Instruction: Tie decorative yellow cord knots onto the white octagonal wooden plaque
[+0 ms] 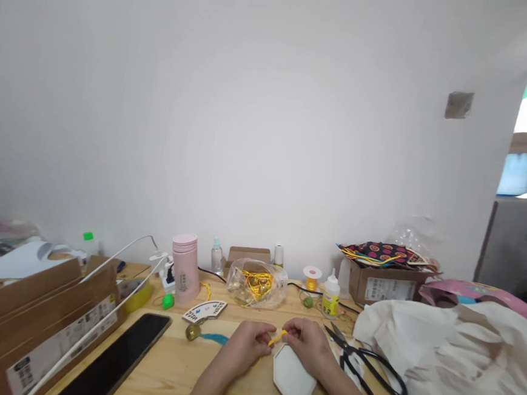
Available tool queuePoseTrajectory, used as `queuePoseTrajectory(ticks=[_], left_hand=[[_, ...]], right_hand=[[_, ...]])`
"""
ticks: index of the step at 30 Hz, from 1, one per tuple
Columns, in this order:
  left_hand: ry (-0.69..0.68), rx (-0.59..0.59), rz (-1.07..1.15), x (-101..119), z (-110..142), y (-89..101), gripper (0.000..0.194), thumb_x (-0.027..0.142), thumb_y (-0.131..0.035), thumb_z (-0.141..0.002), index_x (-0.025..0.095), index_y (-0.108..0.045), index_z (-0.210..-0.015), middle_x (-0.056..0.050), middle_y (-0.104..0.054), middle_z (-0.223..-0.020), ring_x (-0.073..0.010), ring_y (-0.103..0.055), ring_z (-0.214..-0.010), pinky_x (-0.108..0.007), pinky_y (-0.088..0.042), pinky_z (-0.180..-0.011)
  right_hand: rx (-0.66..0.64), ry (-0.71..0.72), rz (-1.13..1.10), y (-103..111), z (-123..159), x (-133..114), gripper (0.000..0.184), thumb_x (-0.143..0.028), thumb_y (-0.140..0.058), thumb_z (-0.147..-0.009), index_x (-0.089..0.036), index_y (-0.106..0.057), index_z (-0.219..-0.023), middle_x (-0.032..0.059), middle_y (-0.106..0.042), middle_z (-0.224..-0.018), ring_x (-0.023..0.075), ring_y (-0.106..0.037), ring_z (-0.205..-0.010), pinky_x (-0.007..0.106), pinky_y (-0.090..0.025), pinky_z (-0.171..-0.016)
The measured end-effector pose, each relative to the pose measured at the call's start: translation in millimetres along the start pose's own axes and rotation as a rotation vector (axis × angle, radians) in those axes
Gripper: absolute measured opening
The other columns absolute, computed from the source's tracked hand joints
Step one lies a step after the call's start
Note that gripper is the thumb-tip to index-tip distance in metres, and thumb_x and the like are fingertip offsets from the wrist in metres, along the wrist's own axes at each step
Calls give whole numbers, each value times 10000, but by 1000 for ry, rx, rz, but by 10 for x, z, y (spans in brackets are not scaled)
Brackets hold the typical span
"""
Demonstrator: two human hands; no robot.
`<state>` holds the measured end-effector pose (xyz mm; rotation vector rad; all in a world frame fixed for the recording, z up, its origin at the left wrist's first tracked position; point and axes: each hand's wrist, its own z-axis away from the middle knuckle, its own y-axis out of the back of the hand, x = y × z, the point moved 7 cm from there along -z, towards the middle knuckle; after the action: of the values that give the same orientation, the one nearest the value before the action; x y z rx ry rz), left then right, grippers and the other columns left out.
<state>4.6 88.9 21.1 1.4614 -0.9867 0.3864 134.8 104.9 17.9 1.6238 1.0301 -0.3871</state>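
Observation:
A short piece of yellow cord (277, 338) stretches between my two hands, just above the table. My left hand (252, 344) pinches its left end between thumb and fingers. At the other end, my right hand (307, 342) grips it with closed fingertips. Under my right hand and wrist lies a white octagonal plaque (292, 379), partly covered. Left of my left hand are a blue tassel (214, 338) with a round brass-coloured piece (193, 332) and a white fan-shaped card (204, 311). Black-handled scissors (360, 360) rest open-bladed to the right of my right hand.
Behind my hands stand a plastic bag of yellow cords (256, 284), a glue bottle (330, 297), a wire spool (312, 278) and a pink tumbler (185, 270). A phone (114, 359) and cardboard box (44, 320) lie left. White cloth (456, 359) and another box (382, 283) occupy the right.

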Motion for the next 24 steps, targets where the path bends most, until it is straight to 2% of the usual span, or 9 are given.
queuePoseTrajectory(ticks=[5, 8, 11, 15, 19, 22, 24], left_hand=[[-20, 160, -229, 25, -17, 165, 306, 96, -484, -574, 159, -628, -837, -13, -637, -653, -153, -546, -608, -240, -383, -577], [-47, 305, -356, 115, 9, 286, 288, 62, -494, -568, 178, -632, -793, -17, -636, -650, -172, -537, -648, -272, -367, -623], [-88, 411, -444, 224, 53, 352, 267, 54, -511, -587, 194, -624, -784, -18, -634, -686, -193, -518, -715, -299, -349, -667], [-138, 470, -511, 324, 89, 364, 219, 63, -513, -624, 192, -609, -773, -22, -615, -688, -202, -497, -726, -311, -343, -663], [-170, 493, -553, 359, 96, 353, 193, 78, -502, -654, 200, -595, -771, -26, -599, -706, -206, -486, -730, -320, -339, -657], [-192, 500, -569, 370, 96, 332, 178, 97, -491, -671, 201, -589, -778, -32, -588, -709, -207, -481, -732, -321, -336, -650], [-202, 514, -572, 373, 93, 316, 181, 102, -484, -679, 201, -587, -789, -34, -579, -712, -205, -476, -736, -319, -335, -649]], right_hand=[[-21, -30, -238, -94, -22, 87, 192, -210, -507, -627, -159, -604, -785, 7, -603, -598, 119, -526, -560, 211, -375, -522], [-91, -20, -435, -173, -16, 38, 208, -253, -485, -660, -138, -578, -806, 0, -578, -550, 120, -528, -546, 224, -391, -529], [-112, -22, -543, -186, -5, -32, 211, -290, -477, -671, -143, -577, -785, 1, -572, -577, 118, -524, -547, 229, -392, -529], [-131, -63, -610, -192, 14, -86, 210, -287, -507, -646, -149, -598, -775, 11, -582, -651, 115, -510, -566, 227, -384, -535], [-179, -114, -658, -207, 50, -129, 250, -335, -518, -654, -162, -614, -807, 0, -568, -607, 106, -480, -538, 212, -359, -506], [-245, -141, -686, -216, 91, -186, 288, -373, -527, -655, -171, -612, -841, -15, -545, -562, 87, -438, -494, 191, -320, -469], [-308, -127, -705, -225, 125, -251, 269, -382, -537, -652, -164, -620, -786, -20, -531, -551, 75, -412, -482, 178, -290, -450]])
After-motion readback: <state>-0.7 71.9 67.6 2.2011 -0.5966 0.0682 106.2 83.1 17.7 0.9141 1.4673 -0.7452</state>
